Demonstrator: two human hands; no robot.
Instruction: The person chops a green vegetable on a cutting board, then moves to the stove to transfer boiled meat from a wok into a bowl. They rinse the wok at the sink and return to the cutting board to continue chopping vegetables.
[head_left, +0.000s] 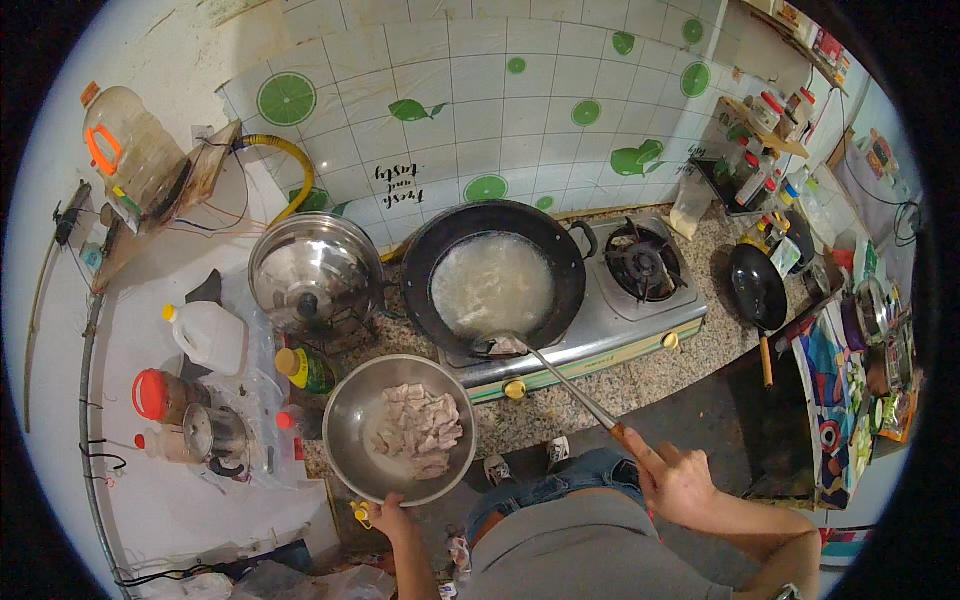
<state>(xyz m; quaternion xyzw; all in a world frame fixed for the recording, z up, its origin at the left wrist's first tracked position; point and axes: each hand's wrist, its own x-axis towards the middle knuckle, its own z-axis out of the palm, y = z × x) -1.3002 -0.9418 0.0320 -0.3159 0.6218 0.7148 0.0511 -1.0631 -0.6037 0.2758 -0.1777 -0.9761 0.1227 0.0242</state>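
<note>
My right hand (675, 480) grips the wooden end of a long metal ladle (566, 384). The ladle's bowl rests at the near inner edge of a black wok (420, 300) and holds a little pale meat. Cloudy, pale liquid (493, 281) fills the wok's bottom, and the wok stands on the left burner of the gas stove. With my left hand (394, 517) I hold the near rim of a steel bowl (341, 450), left of and below the wok. Slices of pale cooked meat (421, 427) lie in that bowl. A small yellow thing (362, 514) is by my left fingers.
A domed steel lid or pot (315, 262) stands left of the wok. The bare right burner (643, 261) belongs to the gas stove (585, 337). A small black frying pan (757, 285) lies farther right. Bottles, jars and a white jug (214, 341) stand at the left.
</note>
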